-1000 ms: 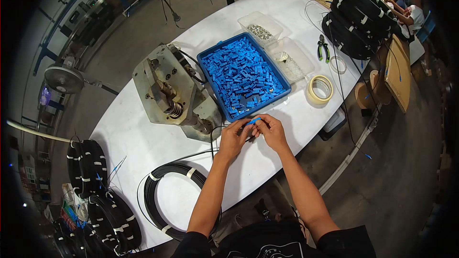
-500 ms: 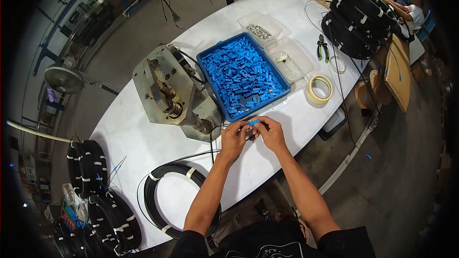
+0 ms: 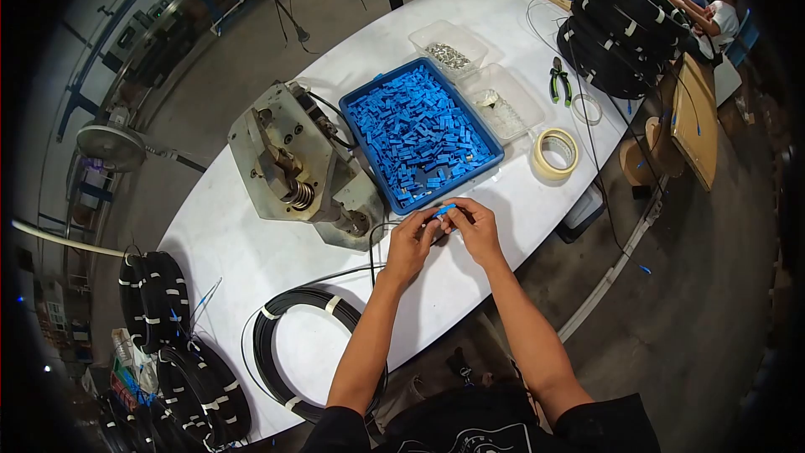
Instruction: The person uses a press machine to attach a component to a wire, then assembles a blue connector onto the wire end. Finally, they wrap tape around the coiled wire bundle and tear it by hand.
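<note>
A small blue connector (image 3: 445, 210) is pinched in the fingertips of my right hand (image 3: 476, 233). Just beside it, my left hand (image 3: 407, 245) is closed with its fingertips at the connector's left end. The black cable (image 3: 371, 253) runs up from the coil (image 3: 268, 344) into my left hand, and its end is hidden by the fingers. Both hands are above the white table, close to the near edge of a blue tray (image 3: 379, 169) heaped with blue connectors (image 3: 419, 130).
A metal press (image 3: 289, 168) stands left of the tray. Clear boxes (image 3: 511, 88), a tape roll (image 3: 555, 155) and green-handled pliers (image 3: 560, 84) lie to the right. Cable coils are stacked at far right (image 3: 620, 29) and lower left (image 3: 155, 302). People sit at the back right.
The view has shifted slightly. My fingers have moved a little around the blue connector, which shows a bit more tilted; both hands stay in nearly the same place.
</note>
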A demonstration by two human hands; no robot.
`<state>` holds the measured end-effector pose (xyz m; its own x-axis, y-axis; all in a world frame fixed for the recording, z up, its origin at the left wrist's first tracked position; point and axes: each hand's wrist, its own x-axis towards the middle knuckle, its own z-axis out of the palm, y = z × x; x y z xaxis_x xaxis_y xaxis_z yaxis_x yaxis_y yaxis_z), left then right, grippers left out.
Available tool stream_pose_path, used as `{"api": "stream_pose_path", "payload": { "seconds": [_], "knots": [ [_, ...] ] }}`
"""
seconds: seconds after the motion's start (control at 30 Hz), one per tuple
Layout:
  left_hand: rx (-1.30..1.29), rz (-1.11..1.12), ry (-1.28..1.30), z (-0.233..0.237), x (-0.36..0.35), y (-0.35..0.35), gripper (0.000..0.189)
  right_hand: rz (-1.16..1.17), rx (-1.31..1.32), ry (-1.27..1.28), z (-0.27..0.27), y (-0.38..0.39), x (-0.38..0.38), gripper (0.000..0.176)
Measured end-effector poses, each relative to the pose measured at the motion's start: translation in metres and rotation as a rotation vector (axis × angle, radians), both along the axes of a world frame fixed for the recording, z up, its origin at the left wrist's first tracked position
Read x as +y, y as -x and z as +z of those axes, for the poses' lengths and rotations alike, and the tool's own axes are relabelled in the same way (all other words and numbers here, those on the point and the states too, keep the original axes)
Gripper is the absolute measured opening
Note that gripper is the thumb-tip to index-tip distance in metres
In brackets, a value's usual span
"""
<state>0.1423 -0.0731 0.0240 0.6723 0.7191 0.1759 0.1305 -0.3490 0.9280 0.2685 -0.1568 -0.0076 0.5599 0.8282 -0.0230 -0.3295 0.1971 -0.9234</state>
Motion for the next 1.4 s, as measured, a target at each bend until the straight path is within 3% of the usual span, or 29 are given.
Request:
{"api": "stream_pose_path", "payload": {
  "seconds": [0.13,0.3,0.47,0.63,0.83,0.93,1.1,1.4],
  "knots": [
    [-0.014,0.023,-0.040,-0.017,0.004,0.005,0.013,-0.001,-0.124,0.004,0.000,0.002,-0.002,0.017],
    [0.047,-0.064,0.141,-0.022,0.012,0.010,0.014,0.024,-0.221,0.017,-0.002,0.008,-0.002,0.017],
    [0.007,-0.117,0.086,-0.017,0.014,0.012,0.016,-0.085,-0.359,0.027,-0.008,0.014,0.000,0.019],
    [-0.008,-0.135,0.224,-0.021,0.011,0.011,0.016,-0.102,-0.306,0.006,-0.014,0.015,0.002,0.019],
    [-0.010,-0.138,0.052,-0.023,0.006,0.009,0.018,-0.101,-0.194,-0.003,-0.010,0.015,0.000,0.020],
    [0.002,-0.212,0.191,-0.013,-0.001,-0.007,0.019,-0.163,-0.162,0.005,0.001,0.004,-0.005,0.022],
    [-0.100,-0.227,0.123,0.007,-0.018,-0.065,0.018,-0.363,-0.122,-0.040,0.027,-0.031,-0.014,0.025],
    [-0.188,-0.080,0.109,0.006,-0.008,-0.116,0.015,-0.322,-0.214,0.023,0.042,-0.078,0.003,0.023]
  ]
}}
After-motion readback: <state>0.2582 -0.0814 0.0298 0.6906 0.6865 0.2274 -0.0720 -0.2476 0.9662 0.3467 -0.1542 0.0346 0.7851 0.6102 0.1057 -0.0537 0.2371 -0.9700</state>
